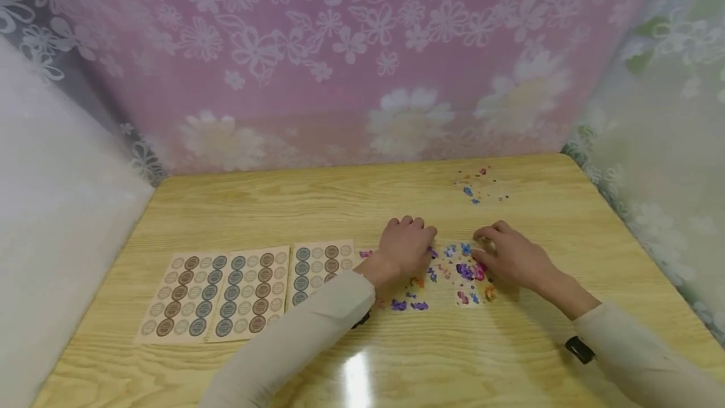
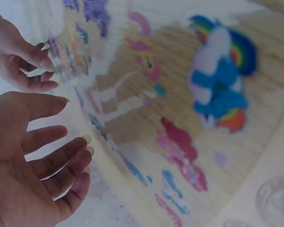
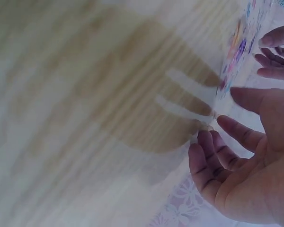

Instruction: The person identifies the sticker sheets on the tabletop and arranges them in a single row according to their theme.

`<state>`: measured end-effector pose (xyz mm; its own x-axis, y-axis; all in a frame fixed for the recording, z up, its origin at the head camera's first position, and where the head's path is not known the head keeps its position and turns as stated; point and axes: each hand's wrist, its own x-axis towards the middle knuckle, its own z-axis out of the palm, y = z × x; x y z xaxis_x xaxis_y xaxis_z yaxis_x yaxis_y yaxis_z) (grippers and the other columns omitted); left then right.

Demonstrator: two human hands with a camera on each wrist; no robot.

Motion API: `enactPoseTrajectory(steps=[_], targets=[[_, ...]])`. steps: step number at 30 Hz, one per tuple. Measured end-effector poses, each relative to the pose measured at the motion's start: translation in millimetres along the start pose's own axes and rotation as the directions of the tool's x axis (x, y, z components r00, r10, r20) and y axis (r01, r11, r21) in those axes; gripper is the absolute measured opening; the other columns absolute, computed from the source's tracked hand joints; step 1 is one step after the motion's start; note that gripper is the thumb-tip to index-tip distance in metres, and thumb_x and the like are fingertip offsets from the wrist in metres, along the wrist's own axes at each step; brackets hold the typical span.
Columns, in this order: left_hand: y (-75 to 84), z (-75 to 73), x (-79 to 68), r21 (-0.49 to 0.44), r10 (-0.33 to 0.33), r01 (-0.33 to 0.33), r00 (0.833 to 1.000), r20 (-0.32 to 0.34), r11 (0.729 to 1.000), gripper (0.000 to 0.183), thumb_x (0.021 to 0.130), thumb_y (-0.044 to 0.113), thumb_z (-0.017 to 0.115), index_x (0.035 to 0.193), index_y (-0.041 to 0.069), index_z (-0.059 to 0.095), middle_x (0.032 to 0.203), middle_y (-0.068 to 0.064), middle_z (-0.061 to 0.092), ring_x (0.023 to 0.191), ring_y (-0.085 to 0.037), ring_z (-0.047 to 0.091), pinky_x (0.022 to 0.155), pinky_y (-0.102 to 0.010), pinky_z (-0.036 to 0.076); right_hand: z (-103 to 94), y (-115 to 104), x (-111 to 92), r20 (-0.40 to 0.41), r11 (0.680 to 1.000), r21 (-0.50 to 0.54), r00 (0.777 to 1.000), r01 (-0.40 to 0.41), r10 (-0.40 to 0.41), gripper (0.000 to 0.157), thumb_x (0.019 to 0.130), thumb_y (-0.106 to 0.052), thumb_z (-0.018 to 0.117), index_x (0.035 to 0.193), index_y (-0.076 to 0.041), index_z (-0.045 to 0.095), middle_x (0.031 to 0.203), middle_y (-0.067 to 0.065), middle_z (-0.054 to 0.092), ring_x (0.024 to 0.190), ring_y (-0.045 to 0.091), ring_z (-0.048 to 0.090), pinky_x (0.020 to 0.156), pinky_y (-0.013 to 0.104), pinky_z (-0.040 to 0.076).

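Note:
A clear sticker sheet (image 1: 466,288) with small colourful pony figures lies flat on the table, between my two hands in the head view. My right hand (image 1: 512,258) is at its right edge, thumb and forefinger apart, with the thumb tip over the printed figures. The other fingers curve loosely in the right wrist view. My left hand (image 1: 404,245) rests over a second clear sticker sheet (image 1: 399,305), partly hiding it, its fingertips near the far edge. Loosely bent, separated fingers (image 2: 61,165) show in the left wrist view, next to the large pony stickers (image 2: 222,80).
Three beige sheets with round seal stickers (image 1: 249,294) lie in a row to the left, the nearest one partly covered by my left sleeve. Another clear sheet with scattered stickers (image 1: 467,191) lies at the back right. A flowered curtain (image 1: 362,80) hangs behind the wooden table (image 1: 272,206).

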<state>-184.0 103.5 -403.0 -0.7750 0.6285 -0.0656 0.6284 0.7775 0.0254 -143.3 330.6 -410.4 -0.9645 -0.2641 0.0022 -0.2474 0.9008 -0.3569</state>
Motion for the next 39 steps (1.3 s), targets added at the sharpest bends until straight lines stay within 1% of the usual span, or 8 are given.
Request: enactPoseTrajectory(steps=[3, 6, 12, 16, 20, 24, 31, 39], targets=[[-2.2, -2.0, 0.8, 0.019, 0.014, -0.013, 0.999, -0.042, 1.0, 0.033, 0.099, 0.033, 0.048, 0.129, 0.024, 0.055, 0.113, 0.002, 0.055, 0.103, -0.017, 0.051, 0.088, -0.037, 0.042, -6.0, 5, 0, 0.031, 1.0, 0.009, 0.999, -0.027, 0.027, 0.041, 0.096, -0.031, 0.058, 0.126, -0.003, 0.057, 0.118, 0.021, 0.052, 0.092, 0.031, 0.059, 0.066, 0.046, 0.05], [-7.3, -5.1, 2.5, 0.044, 0.0, 0.004, 0.997, -0.082, 0.999, 0.041, 0.098, 0.038, 0.049, 0.137, 0.024, 0.049, 0.123, 0.001, 0.054, 0.109, -0.018, 0.051, 0.089, -0.036, 0.043, -11.9, 12, 3, 0.038, 1.0, 0.021, 0.999, -0.002, 0.001, 0.046, 0.099, -0.032, 0.054, 0.13, 0.001, 0.053, 0.124, 0.026, 0.05, 0.102, 0.039, 0.055, 0.077, 0.053, 0.048], [-18.1, -9.6, 10.7, 0.045, -0.018, 0.024, 0.993, -0.113, 0.999, 0.054, 0.099, 0.05, 0.04, 0.148, 0.026, 0.036, 0.145, -0.004, 0.04, 0.13, -0.022, 0.04, 0.101, -0.04, 0.038, -21.8, 31, 13, 0.0, 0.995, -0.036, 0.996, 0.09, -0.09, 0.048, 0.1, -0.029, 0.053, 0.134, 0.004, 0.048, 0.133, 0.029, 0.045, 0.123, 0.048, 0.037, 0.098, 0.061, 0.026], [-21.5, -10.5, 18.7, 0.076, -0.018, 0.029, 0.99, -0.142, 0.997, 0.058, 0.099, 0.054, 0.037, 0.149, 0.027, 0.034, 0.15, -0.006, 0.034, 0.136, -0.024, 0.032, 0.106, -0.041, 0.031, -27.9, 43, 21, -0.015, 0.988, -0.086, 0.992, 0.125, -0.126, 0.054, 0.1, -0.032, 0.051, 0.14, 0.004, 0.042, 0.141, 0.032, 0.034, 0.129, 0.05, 0.027, 0.102, 0.062, 0.019], [-23.1, -8.0, 26.6, 0.113, -0.005, 0.021, 0.989, -0.145, 0.993, 0.059, 0.098, 0.057, 0.033, 0.15, 0.028, 0.033, 0.152, -0.007, 0.031, 0.138, -0.025, 0.028, 0.109, -0.042, 0.025, -33.7, 52, 28, 0.009, 0.986, -0.109, 0.992, 0.126, -0.125, 0.058, 0.101, -0.034, 0.047, 0.144, 0.003, 0.035, 0.145, 0.035, 0.026, 0.132, 0.052, 0.022, 0.105, 0.06, 0.015], [-22.7, -4.8, 36.2, 0.128, 0.0, 0.018, 0.99, -0.143, 0.992, 0.062, 0.097, 0.06, 0.028, 0.151, 0.03, 0.03, 0.153, -0.006, 0.028, 0.14, -0.026, 0.023, 0.111, -0.044, 0.021, -37.7, 64, 35, 0.033, 0.99, -0.107, 0.995, 0.096, -0.093, 0.06, 0.103, -0.036, 0.043, 0.147, 0.002, 0.03, 0.147, 0.035, 0.021, 0.135, 0.05, 0.018, 0.107, 0.059, 0.012], [-23.7, -1.9, 52.9, 0.108, 0.007, 0.006, 0.993, -0.121, 0.994, 0.064, 0.097, 0.063, 0.023, 0.152, 0.032, 0.025, 0.156, -0.005, 0.021, 0.143, -0.024, 0.015, 0.112, -0.045, 0.016, -36.8, 89, 56, 0.059, 0.997, -0.071, 0.998, 0.02, -0.016, 0.061, 0.105, -0.038, 0.033, 0.149, 0.002, 0.023, 0.147, 0.038, 0.014, 0.133, 0.054, 0.013, 0.104, 0.065, 0.009], [-28.3, 7.6, 69.4, 0.15, -0.008, 0.02, 0.997, -0.08, 0.989, 0.065, 0.096, 0.065, 0.026, 0.152, 0.034, 0.024, 0.156, -0.003, 0.023, 0.142, -0.022, 0.019, 0.112, -0.045, 0.017, -32.2, 103, 80, 0.076, 0.998, -0.028, 0.995, -0.062, 0.064, 0.066, 0.104, -0.045, 0.029, 0.153, -0.003, 0.015, 0.15, 0.034, 0.008, 0.134, 0.054, 0.007, 0.103, 0.067, 0.007]])
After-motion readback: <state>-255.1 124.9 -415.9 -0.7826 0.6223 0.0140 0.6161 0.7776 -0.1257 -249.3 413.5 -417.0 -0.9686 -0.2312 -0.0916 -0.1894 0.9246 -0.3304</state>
